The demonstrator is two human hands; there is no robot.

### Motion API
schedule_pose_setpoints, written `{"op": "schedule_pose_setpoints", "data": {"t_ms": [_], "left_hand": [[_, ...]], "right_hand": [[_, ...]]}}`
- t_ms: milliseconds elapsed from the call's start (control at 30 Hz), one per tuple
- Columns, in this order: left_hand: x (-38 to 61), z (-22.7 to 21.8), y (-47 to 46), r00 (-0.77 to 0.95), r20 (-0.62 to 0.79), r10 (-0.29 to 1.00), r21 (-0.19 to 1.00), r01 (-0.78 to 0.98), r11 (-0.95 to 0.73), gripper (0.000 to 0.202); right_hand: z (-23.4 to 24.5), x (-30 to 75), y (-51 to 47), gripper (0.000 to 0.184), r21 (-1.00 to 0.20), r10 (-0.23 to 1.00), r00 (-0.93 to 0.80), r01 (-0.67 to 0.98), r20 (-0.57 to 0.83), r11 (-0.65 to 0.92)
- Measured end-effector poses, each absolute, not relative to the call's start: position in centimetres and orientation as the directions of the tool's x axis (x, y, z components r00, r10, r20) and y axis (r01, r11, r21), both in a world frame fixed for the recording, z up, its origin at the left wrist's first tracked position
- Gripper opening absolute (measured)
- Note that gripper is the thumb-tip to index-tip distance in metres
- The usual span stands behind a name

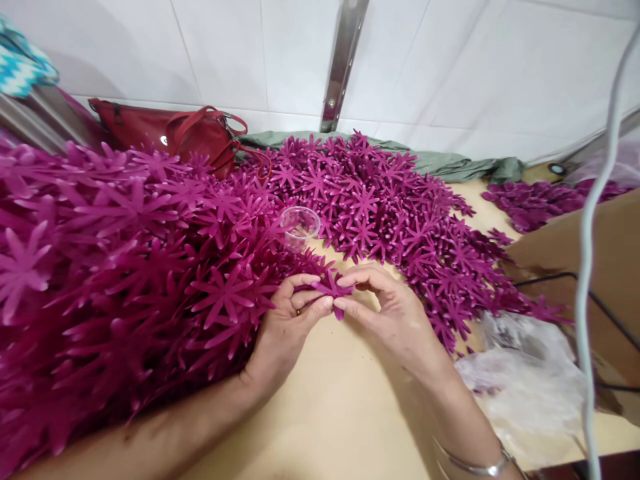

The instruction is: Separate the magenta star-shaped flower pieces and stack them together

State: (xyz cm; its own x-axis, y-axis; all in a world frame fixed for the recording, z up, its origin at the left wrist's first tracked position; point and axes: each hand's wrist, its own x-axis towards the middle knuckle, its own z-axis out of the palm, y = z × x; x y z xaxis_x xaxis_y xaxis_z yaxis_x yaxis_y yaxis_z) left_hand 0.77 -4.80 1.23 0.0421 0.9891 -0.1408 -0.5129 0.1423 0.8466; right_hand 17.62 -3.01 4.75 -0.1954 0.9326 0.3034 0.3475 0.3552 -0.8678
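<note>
While a magenta flower heap (115,293) lies along the left arm (165,430), presumably for easy reach, a red bag (143,127) sits behind it and a clear container (300,232) at its edge. Left hand (281,333) and right hand (397,317) pinch one petalled piece (336,287) over the tabletop (320,400), probably steadying it from both sides. Rightward come another heap (360,207), crumpled plastic (525,387), and a cable (586,247) partly hiding a brown box (617,247).

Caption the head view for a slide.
Left hand and right hand hold a magenta artificial flower, with similar flowers heaped nearby and a clear plastic cup beyond.
</note>
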Motion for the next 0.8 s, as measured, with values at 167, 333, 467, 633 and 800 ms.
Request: {"op": "schedule_pose_setpoints", "data": {"t_ms": [167,333,467,633,800], "left_hand": [[0.8,1.4,-4.9,0.043,-0.144,0.989,0.851,-0.505,0.146,0.038],[0.8,1.2,-4.9,0.09,-0.114,0.989,0.867,-0.477,0.144,0.032],[0.7,1.1,-5.1,0.076,-0.089,0.993,0.899,-0.423,0.113,0.028],[0.6,1.1,-5.6,0.006,-0.047,0.999,0.961,-0.272,0.047,0.023],[0.5,1.0,-5.7,0.018,-0.141,0.99,0.968,-0.208,0.141,0.019]], "right_hand": [[4.7,18.0,-3.0,0.003,-0.911,0.93,-0.217,0.229,0.296,0.344],[4.3,18.0,-2.9,0.006,-0.961,0.961,-0.182,0.142,0.21,0.237],[4.0,18.3,-2.8,0.011,-0.994,0.995,-0.003,-0.051,0.095,0.095],[3.7,18.7,-2.1,0.023,-0.882,0.983,0.054,-0.454,-0.173,-0.13],[4.2,18.6,-1.7,0.052,-0.754,0.95,-0.108,-0.585,-0.292,-0.298]]}}
